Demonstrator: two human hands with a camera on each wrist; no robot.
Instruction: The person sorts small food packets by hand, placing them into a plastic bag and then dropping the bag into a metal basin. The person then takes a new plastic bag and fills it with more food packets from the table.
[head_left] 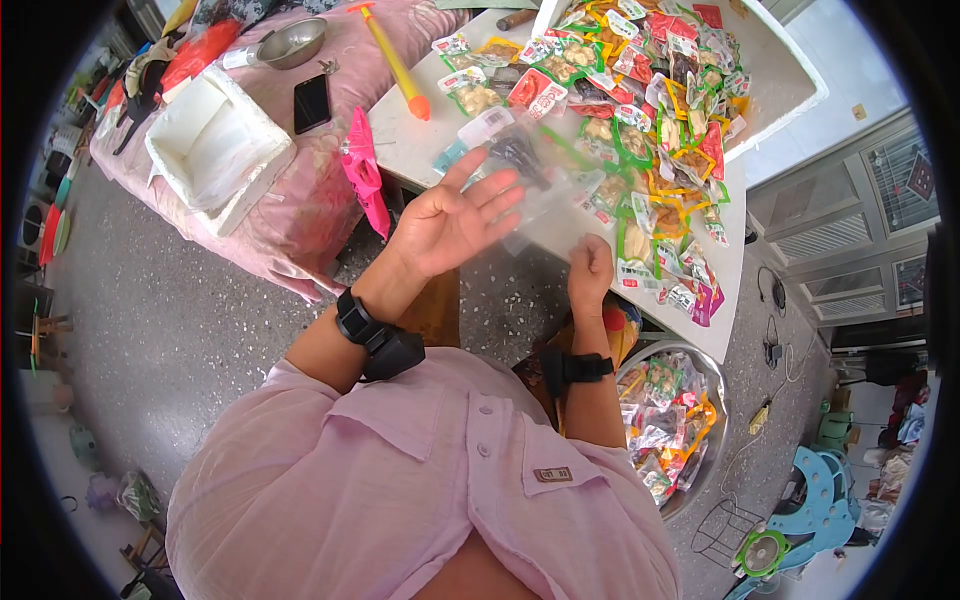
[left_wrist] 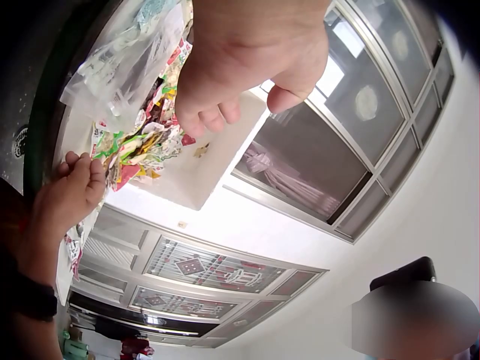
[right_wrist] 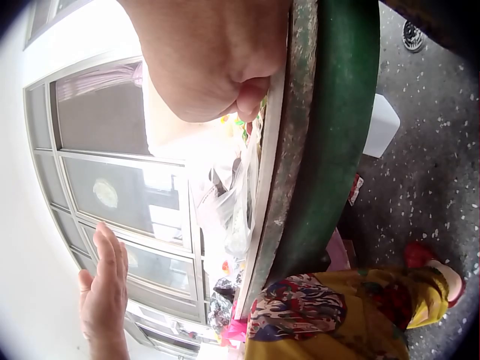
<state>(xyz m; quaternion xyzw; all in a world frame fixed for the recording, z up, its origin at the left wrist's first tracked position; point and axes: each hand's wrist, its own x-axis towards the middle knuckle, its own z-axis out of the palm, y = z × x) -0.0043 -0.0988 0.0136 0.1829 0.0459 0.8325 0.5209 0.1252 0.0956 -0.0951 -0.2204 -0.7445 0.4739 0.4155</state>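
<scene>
My left hand (head_left: 445, 225) is raised by the table's near edge, palm turned up and fingers spread, with nothing in its grasp. In the head view it overlaps a clear plastic bag (head_left: 560, 192) with dark contents. To the right, my right hand (head_left: 590, 268) is curled into a loose fist at the table edge; no object shows in it. The left wrist view also shows that curled right hand (left_wrist: 75, 191) just below the bag (left_wrist: 112, 90). Beyond both hands lies a pile of small colourful snack packets (head_left: 650, 130).
A white foam box (head_left: 790, 110) lies tipped on the table (head_left: 400, 140) behind the packets. Below the table's right edge, a metal basin (head_left: 718, 400) holds more packets. A pink-covered bed (head_left: 130, 180) at left bears another foam box (head_left: 255, 160), a phone (head_left: 312, 105) and a pan (head_left: 292, 45).
</scene>
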